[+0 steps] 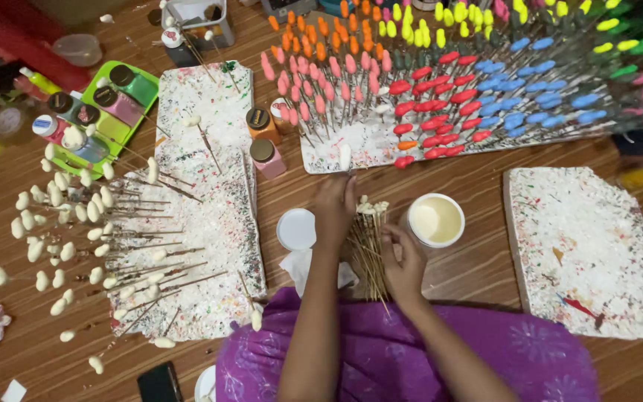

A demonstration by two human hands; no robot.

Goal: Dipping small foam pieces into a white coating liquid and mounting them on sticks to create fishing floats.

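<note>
Pinching one white-tipped stick upright in my left hand, I clutch the bundle beside it with my right hand.

brown wood-grain floor lies evenly lit throughout.

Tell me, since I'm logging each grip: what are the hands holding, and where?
The right hand grips a bundle of thin sticks around its middle. The left hand holds one white-tipped stick just below the tip.

Left hand outstretched, right hand curled.
</note>
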